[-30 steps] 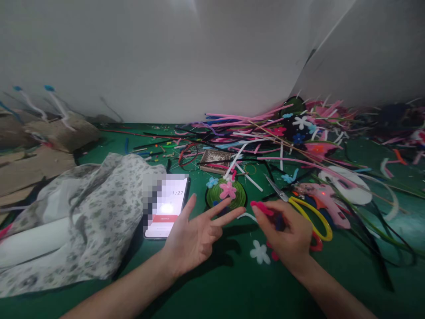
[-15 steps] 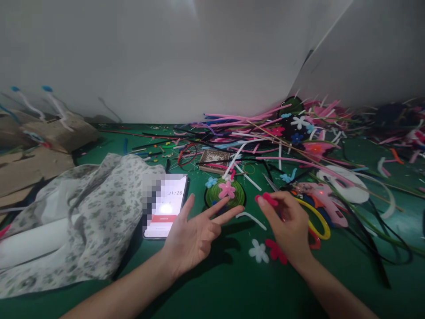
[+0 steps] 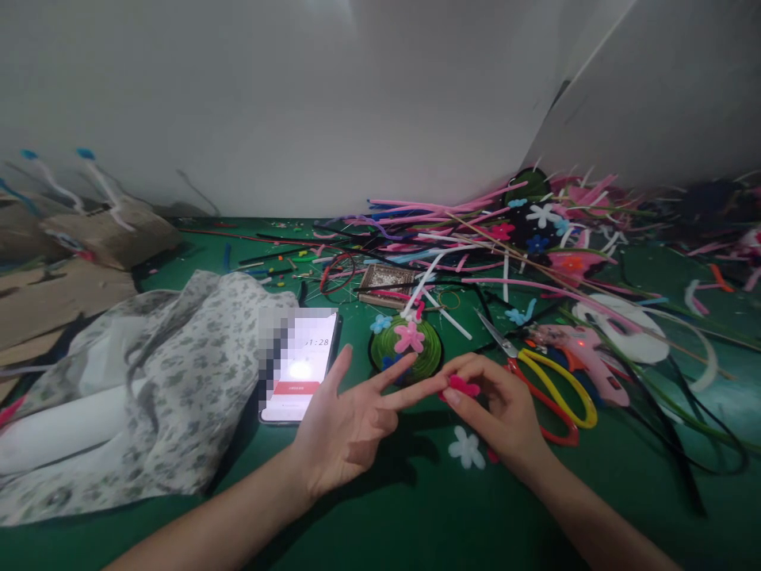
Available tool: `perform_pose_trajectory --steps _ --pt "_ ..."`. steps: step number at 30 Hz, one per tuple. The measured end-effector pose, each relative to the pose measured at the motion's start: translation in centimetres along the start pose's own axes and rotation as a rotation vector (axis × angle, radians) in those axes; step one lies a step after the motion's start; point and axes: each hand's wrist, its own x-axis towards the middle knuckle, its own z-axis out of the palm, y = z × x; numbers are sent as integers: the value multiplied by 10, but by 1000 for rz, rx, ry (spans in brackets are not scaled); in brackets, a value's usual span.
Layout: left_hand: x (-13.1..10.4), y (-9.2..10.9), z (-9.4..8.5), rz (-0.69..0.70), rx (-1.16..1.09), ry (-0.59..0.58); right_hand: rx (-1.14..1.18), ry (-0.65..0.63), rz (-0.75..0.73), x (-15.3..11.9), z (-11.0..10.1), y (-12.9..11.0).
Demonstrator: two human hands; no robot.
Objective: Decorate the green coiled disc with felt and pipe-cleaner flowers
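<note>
— What colour is the worktop (image 3: pixel 404 523)?
— Deep green. The scissors (image 3: pixel 514 354) have one yellow and one red-orange handle (image 3: pixel 571 436).
— And the cloth (image 3: pixel 196 349)?
— Whitish, with a grey-green floral print.
— The round disc (image 3: pixel 433 354)?
— Green, black-rimmed, bearing a pink flower (image 3: pixel 409 338).
— The held piece (image 3: pixel 464 386)?
— Hot pink, whereas the loose flower (image 3: pixel 467 448) is white and the glue gun (image 3: pixel 574 341) pale pink.

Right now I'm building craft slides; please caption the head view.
Right hand pinches a bright-pink fuzzy piece beside the palm-up left hand, near a round green disc.
</note>
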Motion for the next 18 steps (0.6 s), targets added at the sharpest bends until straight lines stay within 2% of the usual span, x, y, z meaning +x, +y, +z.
perform_pose_trajectory --steps 8,18 --pt "0 0 3 -6 10 6 -19 -28 -33 -1 -1 -1" --pt "0 -1 3 -52 34 3 -54 9 -55 -2 -1 -1"
